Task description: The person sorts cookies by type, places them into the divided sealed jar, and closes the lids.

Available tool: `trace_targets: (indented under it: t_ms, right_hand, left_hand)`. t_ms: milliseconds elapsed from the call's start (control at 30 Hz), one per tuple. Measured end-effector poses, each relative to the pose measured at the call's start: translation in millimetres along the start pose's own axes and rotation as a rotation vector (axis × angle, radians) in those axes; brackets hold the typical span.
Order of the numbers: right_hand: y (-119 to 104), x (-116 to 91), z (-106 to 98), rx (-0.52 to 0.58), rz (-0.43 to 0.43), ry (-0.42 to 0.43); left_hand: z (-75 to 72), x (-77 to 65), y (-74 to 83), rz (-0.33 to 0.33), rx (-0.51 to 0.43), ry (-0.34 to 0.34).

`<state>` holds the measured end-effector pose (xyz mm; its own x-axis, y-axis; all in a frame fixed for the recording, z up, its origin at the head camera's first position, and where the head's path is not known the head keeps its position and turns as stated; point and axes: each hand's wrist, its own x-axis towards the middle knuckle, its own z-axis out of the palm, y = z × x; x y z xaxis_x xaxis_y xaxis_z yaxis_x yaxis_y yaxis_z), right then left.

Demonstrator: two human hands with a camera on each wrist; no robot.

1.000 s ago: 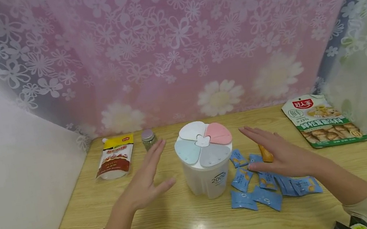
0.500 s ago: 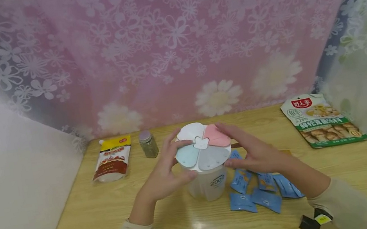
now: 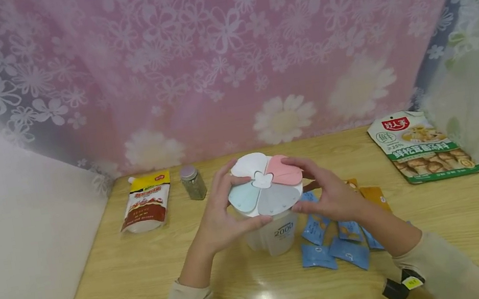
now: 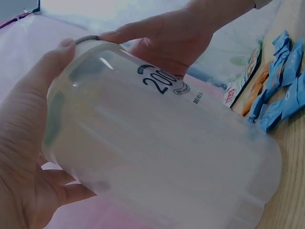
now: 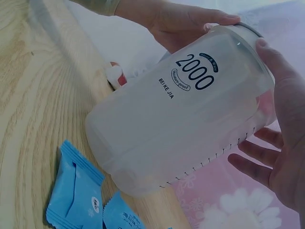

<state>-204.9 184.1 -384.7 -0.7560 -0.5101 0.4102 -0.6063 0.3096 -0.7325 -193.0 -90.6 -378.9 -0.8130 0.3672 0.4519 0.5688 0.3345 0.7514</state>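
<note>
A translucent plastic storage canister marked 2000 stands upright on the table. Its round lid has white, pink, grey and pale blue petal-shaped flaps. My left hand grips the lid's left side, thumb at the front edge and a finger over the top. From the other side my right hand holds the lid's rim, its thumb also at the front. In the right wrist view, the right thumb lies on the lid's edge and the other fingers curve behind the canister. The lid sits on the canister's top.
Several blue snack packets lie right of the canister, with orange packets behind the right forearm. A small spice jar and a red-and-yellow pouch stand at the back left. A mushroom-printed bag lies at the back right.
Both hands, held apart on either side of the canister a second ago, have moved inward and taken hold of the lid. Over the last half second the grip has barely shifted.
</note>
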Motion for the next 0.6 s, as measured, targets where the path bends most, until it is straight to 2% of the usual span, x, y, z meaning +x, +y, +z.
trace_targets:
  t_ms: [433, 600]
  right_hand:
    - [-11.6, -2.0, 1.4, 0.023, 0.068, 0.039]
    - [-13.8, -6.8, 2.1, 0.021, 0.086, 0.041]
  left_hand:
    - [-0.7, 3.7, -6.7, 0.04, -0.054, 0.041]
    - [2.5, 2.0, -8.2, 0.071, -0.039, 0.056]
